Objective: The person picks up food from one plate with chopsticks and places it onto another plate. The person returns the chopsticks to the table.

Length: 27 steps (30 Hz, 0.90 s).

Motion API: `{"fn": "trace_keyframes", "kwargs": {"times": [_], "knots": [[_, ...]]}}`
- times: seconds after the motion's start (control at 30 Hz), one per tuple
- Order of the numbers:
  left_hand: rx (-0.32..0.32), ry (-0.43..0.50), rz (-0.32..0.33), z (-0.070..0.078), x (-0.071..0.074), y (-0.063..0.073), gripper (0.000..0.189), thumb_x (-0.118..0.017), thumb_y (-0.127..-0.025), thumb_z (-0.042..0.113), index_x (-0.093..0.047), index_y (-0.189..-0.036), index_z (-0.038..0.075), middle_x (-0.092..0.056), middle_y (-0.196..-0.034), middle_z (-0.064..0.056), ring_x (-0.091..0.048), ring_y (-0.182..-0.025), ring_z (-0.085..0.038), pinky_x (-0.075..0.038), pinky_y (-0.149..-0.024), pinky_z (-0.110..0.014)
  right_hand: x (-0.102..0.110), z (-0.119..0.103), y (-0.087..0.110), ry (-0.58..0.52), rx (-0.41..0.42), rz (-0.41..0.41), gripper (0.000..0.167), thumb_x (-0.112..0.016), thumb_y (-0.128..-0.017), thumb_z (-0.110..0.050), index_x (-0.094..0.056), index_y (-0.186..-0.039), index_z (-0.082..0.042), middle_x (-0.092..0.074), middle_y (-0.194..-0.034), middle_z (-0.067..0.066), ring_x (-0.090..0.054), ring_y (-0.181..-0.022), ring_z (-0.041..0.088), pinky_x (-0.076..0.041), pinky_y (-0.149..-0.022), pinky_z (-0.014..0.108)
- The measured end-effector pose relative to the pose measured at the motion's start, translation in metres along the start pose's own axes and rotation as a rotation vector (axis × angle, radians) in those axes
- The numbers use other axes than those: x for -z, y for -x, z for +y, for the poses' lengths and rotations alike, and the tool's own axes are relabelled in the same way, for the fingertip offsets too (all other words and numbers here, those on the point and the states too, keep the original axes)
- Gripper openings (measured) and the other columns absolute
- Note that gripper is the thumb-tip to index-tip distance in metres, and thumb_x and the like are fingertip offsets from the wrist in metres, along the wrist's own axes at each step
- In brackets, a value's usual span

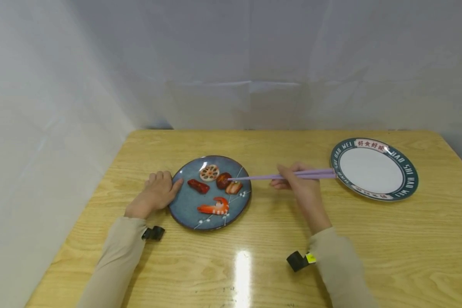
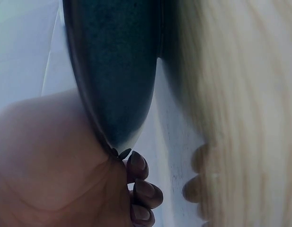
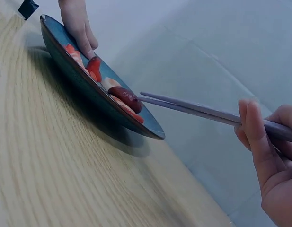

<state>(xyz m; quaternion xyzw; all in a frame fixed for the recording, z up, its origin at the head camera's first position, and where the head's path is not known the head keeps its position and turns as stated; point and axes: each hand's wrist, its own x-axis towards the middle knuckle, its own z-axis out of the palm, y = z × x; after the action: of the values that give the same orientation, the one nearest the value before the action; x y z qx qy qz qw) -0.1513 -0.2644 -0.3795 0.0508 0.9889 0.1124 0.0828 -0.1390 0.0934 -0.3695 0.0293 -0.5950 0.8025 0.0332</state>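
My left hand (image 1: 158, 192) holds the left rim of a blue plate (image 1: 185, 205), its thumb laid over the edge. On this plate are a round brown mushroom cap (image 1: 222, 181), a lotus root slice (image 1: 209, 173), a dark red meat piece (image 1: 198, 186), a layered pork slice (image 1: 234, 187) and a shrimp (image 1: 215, 207). My right hand (image 1: 298, 182), to the right of the plate, grips lilac chopsticks (image 1: 262, 177). Their tips point left and overlap the mushroom cap in the head view. In the right wrist view, the tips (image 3: 142, 96) are right beside the mushroom (image 3: 125, 98).
A white plate (image 1: 371, 171) with a green lettered rim stands at the right of the wooden table (image 1: 200, 269), close to the chopsticks' back ends. Pale sheeting (image 1: 250, 64) hangs behind the table and along its left side.
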Motion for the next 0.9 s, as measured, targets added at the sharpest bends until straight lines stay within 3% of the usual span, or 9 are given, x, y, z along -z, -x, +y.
{"fn": "trace_keyframes", "kwargs": {"times": [0.23,0.47,0.73,0.9], "knots": [[0.003,0.006,0.001,0.001,0.0,0.001,0.049,-0.034,-0.104,0.033,-0.043,-0.109,-0.015,-0.045,-0.107,-0.032,-0.039,-0.101,-0.046,-0.031,-0.09,-0.058,0.015,0.011,-0.006,-0.081,0.063,-0.03,0.01,-0.073,-0.082,0.002,-0.064,-0.081,0.005,-0.069,-0.079,0.023,-0.071,-0.066,0.024,-0.056,-0.063,0.034],[0.004,0.0,-0.005,0.001,0.0,0.0,0.048,-0.034,-0.105,0.033,-0.044,-0.108,-0.014,-0.045,-0.106,-0.032,-0.039,-0.1,-0.046,-0.032,-0.089,-0.058,0.012,-0.008,0.0,-0.013,0.076,0.03,0.011,-0.071,-0.085,0.0,-0.062,-0.079,0.002,-0.072,-0.081,0.014,-0.071,-0.067,0.02,-0.055,-0.067,0.035],[0.016,0.003,-0.013,0.003,0.001,0.001,0.05,-0.033,-0.105,0.034,-0.043,-0.111,-0.015,-0.045,-0.109,-0.033,-0.039,-0.104,-0.047,-0.031,-0.09,-0.059,0.016,-0.018,0.001,-0.02,0.105,0.074,0.004,-0.069,-0.085,0.005,-0.068,-0.082,0.003,-0.072,-0.081,0.014,-0.071,-0.069,0.022,-0.055,-0.068,0.034],[0.018,0.003,-0.023,0.004,0.002,0.002,0.05,-0.033,-0.105,0.034,-0.043,-0.112,-0.015,-0.044,-0.11,-0.033,-0.038,-0.104,-0.047,-0.031,-0.09,-0.059,0.017,-0.018,0.001,-0.05,0.159,0.054,0.008,-0.063,-0.087,0.011,-0.067,-0.084,0.004,-0.071,-0.081,0.015,-0.072,-0.072,0.023,-0.055,-0.071,0.034]]}}
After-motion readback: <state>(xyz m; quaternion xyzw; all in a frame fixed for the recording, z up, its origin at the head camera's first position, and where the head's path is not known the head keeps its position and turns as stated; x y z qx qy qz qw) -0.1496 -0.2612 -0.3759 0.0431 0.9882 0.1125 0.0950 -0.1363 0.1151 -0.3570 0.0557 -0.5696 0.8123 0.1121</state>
